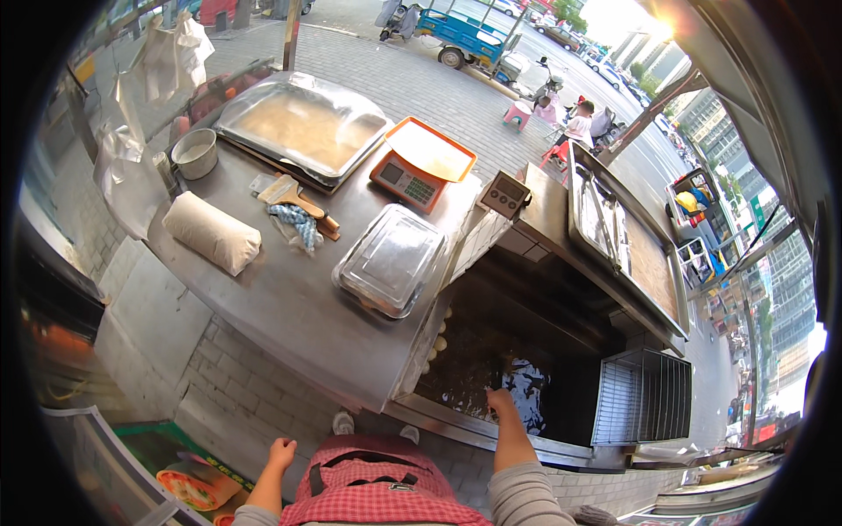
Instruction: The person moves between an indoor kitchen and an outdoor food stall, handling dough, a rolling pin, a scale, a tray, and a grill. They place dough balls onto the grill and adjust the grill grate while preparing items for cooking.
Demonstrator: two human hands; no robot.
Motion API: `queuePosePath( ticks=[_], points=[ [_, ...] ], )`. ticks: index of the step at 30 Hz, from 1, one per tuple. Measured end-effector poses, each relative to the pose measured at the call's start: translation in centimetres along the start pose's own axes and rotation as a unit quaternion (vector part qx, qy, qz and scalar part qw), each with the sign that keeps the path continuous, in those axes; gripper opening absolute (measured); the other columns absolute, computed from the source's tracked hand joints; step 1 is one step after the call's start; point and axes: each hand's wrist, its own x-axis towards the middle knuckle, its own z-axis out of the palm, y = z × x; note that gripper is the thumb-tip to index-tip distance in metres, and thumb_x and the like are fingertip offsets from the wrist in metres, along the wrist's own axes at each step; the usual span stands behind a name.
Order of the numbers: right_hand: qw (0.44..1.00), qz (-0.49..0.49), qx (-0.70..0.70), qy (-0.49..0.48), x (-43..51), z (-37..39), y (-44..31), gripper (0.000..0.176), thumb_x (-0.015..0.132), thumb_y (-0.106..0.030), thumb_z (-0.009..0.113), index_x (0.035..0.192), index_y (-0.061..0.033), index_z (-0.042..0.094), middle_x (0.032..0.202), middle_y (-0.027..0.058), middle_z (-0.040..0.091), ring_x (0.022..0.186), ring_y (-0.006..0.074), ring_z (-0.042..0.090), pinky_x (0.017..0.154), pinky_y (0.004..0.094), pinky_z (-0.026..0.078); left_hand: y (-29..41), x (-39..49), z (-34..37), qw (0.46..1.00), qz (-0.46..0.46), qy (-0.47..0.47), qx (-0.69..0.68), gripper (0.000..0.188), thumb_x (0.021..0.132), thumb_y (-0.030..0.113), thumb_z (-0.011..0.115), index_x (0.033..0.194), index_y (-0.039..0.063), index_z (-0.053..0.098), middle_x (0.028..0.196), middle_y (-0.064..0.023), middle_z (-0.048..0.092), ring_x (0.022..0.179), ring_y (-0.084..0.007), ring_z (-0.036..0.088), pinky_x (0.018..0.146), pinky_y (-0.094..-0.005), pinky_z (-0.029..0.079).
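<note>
My right hand is over the front of a deep fryer tank of dark, shiny oil. Its fingers look curled, but whether they grip a thin utensil is too dark to tell. Several pale round pieces line the tank's left side. My left hand hangs beside my red checked apron, its fingers curled with nothing visible in them. On the steel counter ahead lie a lidded clear container and an orange-topped digital scale.
A wire basket hangs at the fryer's right end. Behind it stands a steel tray with tongs. The counter also bears a filled bag, brushes, a metal pot and a covered tray. People sit beyond on the pavement.
</note>
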Motion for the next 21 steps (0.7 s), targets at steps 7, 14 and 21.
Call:
queuePosePath(
  ticks=[7, 14, 21],
  points=[
    [0.971, -0.09, 0.192, -0.107, -4.3, -0.3, -1.5, 0.038, 0.096, -0.033, 0.057, 0.099, 0.0048, 0.059, 0.079, 0.0166, 0.063, 0.057, 0.0269, 0.062, 0.052, 0.041, 0.049, -0.9, -0.1, -1.8, 0.999, -0.048, 0.01, -0.002, 0.041, 0.086, 0.026, 0.069, 0.111, -0.005, 0.064, 0.108, -0.0206, 0.069, 0.101, -0.0307, 0.065, 0.088, -0.0394, 0.051],
    [0.994, 0.031, -0.083, -0.065, -6.2, -2.4, 0.9, 0.057, 0.093, -0.048, 0.054, 0.09, 0.0054, 0.072, 0.079, 0.0253, 0.07, 0.09, 0.0375, 0.07, 0.086, 0.0463, 0.052, 0.1, 0.4, -2.3, 0.997, -0.064, -0.004, 0.036, 0.04, 0.087, 0.028, 0.068, 0.108, -0.005, 0.066, 0.106, -0.0216, 0.07, 0.101, -0.0302, 0.067, 0.087, -0.0397, 0.051],
    [0.954, -0.038, 0.241, -0.177, -8.6, -2.2, 2.0, 0.053, 0.094, -0.045, 0.057, 0.092, 0.0064, 0.067, 0.077, 0.0233, 0.069, 0.076, 0.0371, 0.07, 0.07, 0.0445, 0.054, -0.4, 2.9, -1.2, 0.997, 0.022, -0.045, 0.064, 0.039, 0.09, 0.026, 0.065, 0.117, -0.001, 0.061, 0.093, -0.0111, 0.066, 0.071, -0.0187, 0.062, 0.055, -0.033, 0.051]
  ],
)
